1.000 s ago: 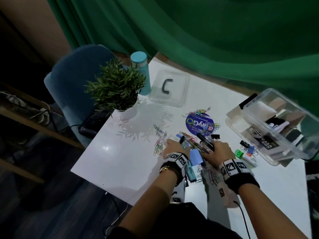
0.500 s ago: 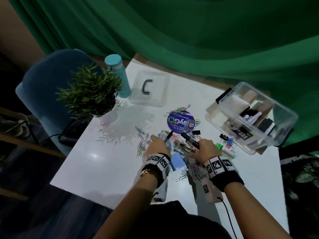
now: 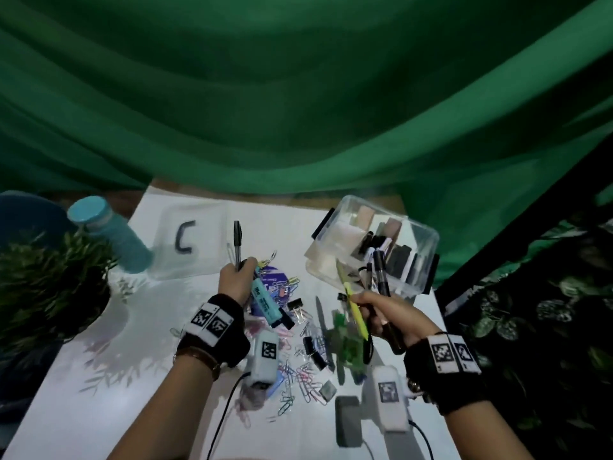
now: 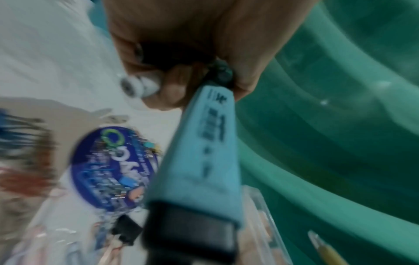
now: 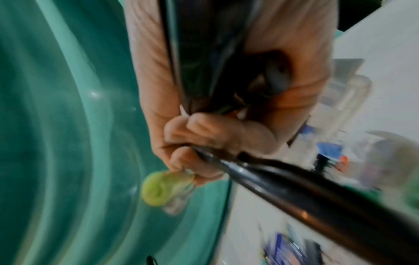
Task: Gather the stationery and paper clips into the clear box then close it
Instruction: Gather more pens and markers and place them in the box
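My left hand (image 3: 237,280) is raised above the table and grips a teal highlighter (image 3: 267,302) (image 4: 201,148) together with a black pen (image 3: 237,242) that points up. My right hand (image 3: 381,313) grips a bundle of pens: a yellow one (image 3: 355,305) and black markers (image 3: 381,272) (image 5: 294,186). It hovers just in front of the clear box (image 3: 428,247), which stands open at the right and holds sticky notes and dark items. Its lid (image 3: 199,237) lies flat at the back. Several paper clips (image 3: 302,380) and black binder clips (image 3: 295,305) lie scattered between my hands.
A potted plant (image 3: 49,287) and a teal bottle (image 3: 109,237) stand at the left. A round purple sticker (image 3: 275,282) lies mid-table. A green item (image 3: 346,343) and a small grey eraser (image 3: 326,390) lie near the clips. A green curtain hangs behind.
Both hands have lifted off the table with pens gathered in them. The right hand has moved toward the clear box. The head view has tilted upward.
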`<state>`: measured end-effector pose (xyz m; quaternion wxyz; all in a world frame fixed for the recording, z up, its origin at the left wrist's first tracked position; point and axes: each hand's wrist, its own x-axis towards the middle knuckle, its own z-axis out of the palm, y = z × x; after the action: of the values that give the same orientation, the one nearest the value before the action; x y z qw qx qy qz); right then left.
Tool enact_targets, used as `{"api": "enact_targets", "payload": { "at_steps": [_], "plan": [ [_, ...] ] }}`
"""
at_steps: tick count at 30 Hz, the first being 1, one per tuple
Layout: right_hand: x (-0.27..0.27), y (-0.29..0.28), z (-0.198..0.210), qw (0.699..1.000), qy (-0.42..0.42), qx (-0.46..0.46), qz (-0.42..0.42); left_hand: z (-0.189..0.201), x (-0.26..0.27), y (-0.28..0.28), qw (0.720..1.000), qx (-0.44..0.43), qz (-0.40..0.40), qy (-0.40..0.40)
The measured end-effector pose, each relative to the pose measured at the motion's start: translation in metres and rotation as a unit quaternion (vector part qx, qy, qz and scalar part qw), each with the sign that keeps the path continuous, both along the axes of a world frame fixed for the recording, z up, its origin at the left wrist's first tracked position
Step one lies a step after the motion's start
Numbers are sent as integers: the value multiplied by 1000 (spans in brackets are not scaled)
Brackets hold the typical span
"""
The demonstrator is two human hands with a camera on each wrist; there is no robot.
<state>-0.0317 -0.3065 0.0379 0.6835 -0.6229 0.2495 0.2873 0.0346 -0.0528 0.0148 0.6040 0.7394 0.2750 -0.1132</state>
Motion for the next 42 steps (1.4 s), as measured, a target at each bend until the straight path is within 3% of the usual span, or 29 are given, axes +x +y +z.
{"api": "enact_targets", "payload": {
  "at_steps": [3,5,9,14,18,19,20,23,25,27,29,31,33,36,38,40,42],
  "plan": [
    [23,-25,24,993,-49,36,-101,27,17,-31,996,-37,-35,-78],
    [49,-39,34,986,-48,-15,-158,40,28,-50,990,-53,-70,-108],
    [98,-46,25,975,1,-163,-148,51,52,-85,982,-42,-143,-113],
    [130,-33,18,953,-42,-285,-98,57,76,-109,975,-25,-185,-123],
    [123,-28,14,969,-52,-216,-112,56,87,-122,971,-11,-204,-120],
    [118,-33,14,979,-48,-173,-101,56,89,-127,970,-10,-205,-128],
    [114,-41,11,983,-46,-112,-141,56,90,-134,968,-15,-201,-146],
    [94,-62,2,952,-122,15,-281,60,90,-165,950,-46,-182,-251],
    [85,-71,-10,927,-186,-1,-325,54,91,-188,933,-3,-214,-290],
    [77,-71,-24,914,-221,-52,-336,39,93,-208,918,86,-297,-248],
    [71,-74,-41,906,-236,-111,-333,22,95,-226,877,216,-402,-153],
    [65,-74,-49,900,-250,-135,-331,11,98,-238,831,312,-450,-99],
    [64,-71,-49,898,-258,-160,-317,7,98,-242,788,357,-496,-78],
    [71,-64,-46,907,-245,-197,-278,2,97,-244,695,403,-595,-34],
    [76,-61,-46,914,-235,-219,-248,5,90,-241,674,402,-620,-5],
    [80,-61,-43,909,-234,-276,-208,18,81,-235,708,371,-600,-28],
    [79,-60,-36,896,-237,-323,-191,35,76,-216,781,316,-531,-92]
  ]
}}
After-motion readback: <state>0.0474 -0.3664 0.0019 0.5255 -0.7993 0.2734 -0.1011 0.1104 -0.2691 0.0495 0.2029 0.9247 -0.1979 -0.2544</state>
